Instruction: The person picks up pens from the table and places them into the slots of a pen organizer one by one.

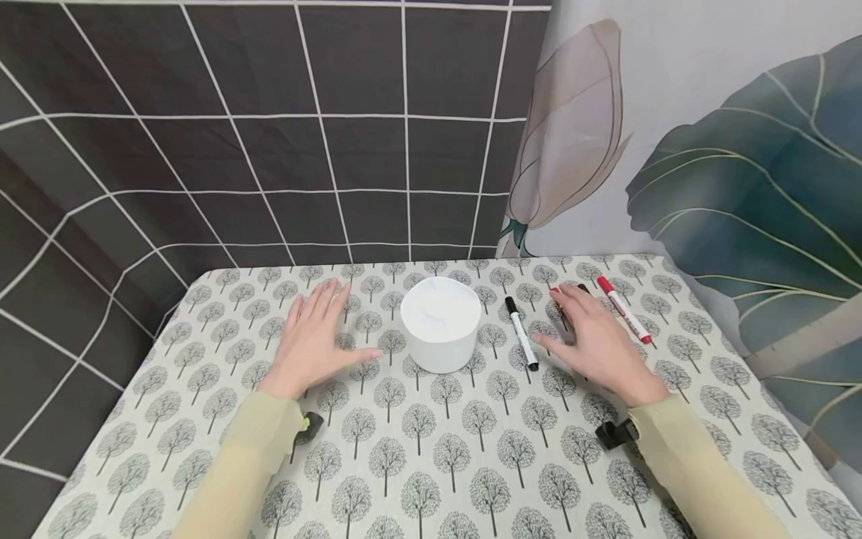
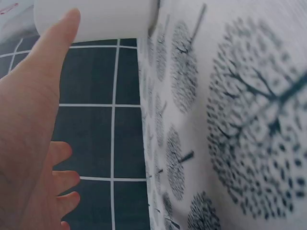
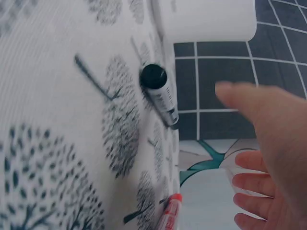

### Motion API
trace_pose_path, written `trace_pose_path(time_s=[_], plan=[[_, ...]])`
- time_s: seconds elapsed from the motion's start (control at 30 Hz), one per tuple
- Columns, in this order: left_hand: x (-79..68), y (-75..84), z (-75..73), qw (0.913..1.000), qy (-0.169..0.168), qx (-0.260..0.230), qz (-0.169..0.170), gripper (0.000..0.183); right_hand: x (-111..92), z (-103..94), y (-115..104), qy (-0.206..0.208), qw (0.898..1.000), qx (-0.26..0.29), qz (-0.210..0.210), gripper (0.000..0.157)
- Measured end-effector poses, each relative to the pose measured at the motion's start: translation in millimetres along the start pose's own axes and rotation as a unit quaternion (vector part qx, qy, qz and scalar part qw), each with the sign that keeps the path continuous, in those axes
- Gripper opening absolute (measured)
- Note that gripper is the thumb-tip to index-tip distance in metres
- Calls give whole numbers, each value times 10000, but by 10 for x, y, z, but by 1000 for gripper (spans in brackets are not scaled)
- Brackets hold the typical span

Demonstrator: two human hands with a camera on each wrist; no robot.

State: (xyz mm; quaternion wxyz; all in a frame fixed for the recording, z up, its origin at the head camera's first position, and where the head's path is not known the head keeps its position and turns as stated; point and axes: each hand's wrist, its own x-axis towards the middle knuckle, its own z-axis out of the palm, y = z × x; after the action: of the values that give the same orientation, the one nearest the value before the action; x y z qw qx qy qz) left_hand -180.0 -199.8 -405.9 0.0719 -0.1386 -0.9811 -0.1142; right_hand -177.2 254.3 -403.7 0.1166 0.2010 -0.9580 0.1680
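Note:
A round white tub (image 1: 441,340) stands near the middle of the table, between both hands. My left hand (image 1: 313,340) is to its left, fingers extended and thumb pointing toward the tub, holding nothing. In the left wrist view the thumb overlaps the tub (image 2: 105,21). On the other side my right hand (image 1: 595,340) holds nothing, its thumb spread from its fingers. Left of that hand lies a white marker with a black cap (image 1: 521,335), seen end-on as a marker (image 3: 160,93) in the right wrist view. A red-capped white marker (image 1: 624,311) lies to its right.
Red and black ends of other things show past the right fingers, mostly hidden. A tree-patterned cloth (image 1: 417,442) covers the table. Behind it hang a dark grid-patterned curtain (image 1: 357,157) and a leaf-printed curtain (image 1: 734,172) on the right.

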Motion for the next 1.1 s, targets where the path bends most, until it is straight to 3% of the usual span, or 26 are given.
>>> trace_pose_path(time_s=[0.17,0.3,0.43,0.57,0.8,1.1], plan=[[17,95,-52,9992,97,-366,116,130,14,-39,-77,346,9988,338,36,71],[24,242,-89,9956,191,-860,332,130,5,-61,-177,335,9971,627,259,62],[45,421,-85,9883,234,-1430,476,131,4,-46,-266,173,9944,898,536,57],[79,605,-52,9757,142,-2133,477,130,10,23,-310,15,9932,968,643,53],[161,858,28,9489,175,-3141,267,126,-4,176,-305,-189,9897,1143,836,48],[228,970,61,9376,274,-3452,-304,119,18,297,-301,-1,9912,1027,830,38]])
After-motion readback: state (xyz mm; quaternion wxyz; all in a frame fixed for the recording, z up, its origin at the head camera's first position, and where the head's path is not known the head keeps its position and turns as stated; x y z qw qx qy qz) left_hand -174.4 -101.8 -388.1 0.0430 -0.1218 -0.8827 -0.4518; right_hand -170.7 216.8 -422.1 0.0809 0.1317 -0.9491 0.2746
